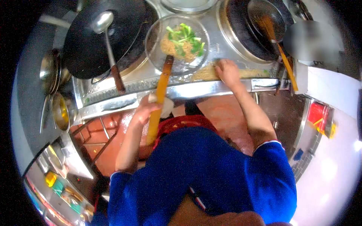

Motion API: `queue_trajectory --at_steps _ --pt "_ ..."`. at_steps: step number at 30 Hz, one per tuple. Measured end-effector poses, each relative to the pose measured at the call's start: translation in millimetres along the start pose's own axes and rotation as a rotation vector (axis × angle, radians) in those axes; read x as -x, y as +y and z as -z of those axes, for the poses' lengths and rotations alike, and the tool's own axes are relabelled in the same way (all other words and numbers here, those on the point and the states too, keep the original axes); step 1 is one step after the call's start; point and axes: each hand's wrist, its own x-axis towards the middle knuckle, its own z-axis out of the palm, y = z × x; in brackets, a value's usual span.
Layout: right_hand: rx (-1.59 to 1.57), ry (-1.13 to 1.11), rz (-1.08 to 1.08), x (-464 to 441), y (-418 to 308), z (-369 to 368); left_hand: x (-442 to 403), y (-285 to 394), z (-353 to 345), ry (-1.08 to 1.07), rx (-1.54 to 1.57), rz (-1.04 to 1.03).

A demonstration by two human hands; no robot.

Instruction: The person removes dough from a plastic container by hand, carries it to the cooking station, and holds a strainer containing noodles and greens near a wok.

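Note:
My left hand (pixel 145 108) is closed around the yellow wooden handle of a round strainer (pixel 161 92), with a white cloth (pixel 167 107) bunched beside the fingers. The strainer's wide, see-through bowl rests over the stove top in front of me. In it lie pale noodles (pixel 169 48) and chopped green leaves (pixel 186 35). To the right, my right hand (pixel 227 72) reaches down to the stove's front ledge, fingers curled together at some spilled, straw-coloured noodle strands (pixel 204 74). More strands lie along the ledge to its right; the fingertips are partly hidden.
A black wok (pixel 88 45) with a steel ladle (pixel 103 23) stands on the left. At right sits another wok (pixel 241 28) with a second wooden-handled tool (pixel 288 69) across it. The stove's metal front edge (pixel 200 89) runs before me. Metal pans (pixel 60 109) hang or stand at left.

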Motion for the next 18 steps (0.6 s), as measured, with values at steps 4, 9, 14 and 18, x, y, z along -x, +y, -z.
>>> queue_trajectory --at_steps 4,9,14,18 --pt "-0.073 0.102 -0.137 14 45 2 -5 -23 19 -0.042 0.031 -0.050" --pt "0.014 0.121 -0.358 52 119 22 -1 -36 29 -0.008 0.045 -0.045" --pt "0.005 0.179 -0.439 76 135 63 9 -26 29 -0.082 0.007 0.001" --pt "-0.049 0.185 -0.472 89 134 64 10 -35 33 -0.095 -0.053 -0.101"
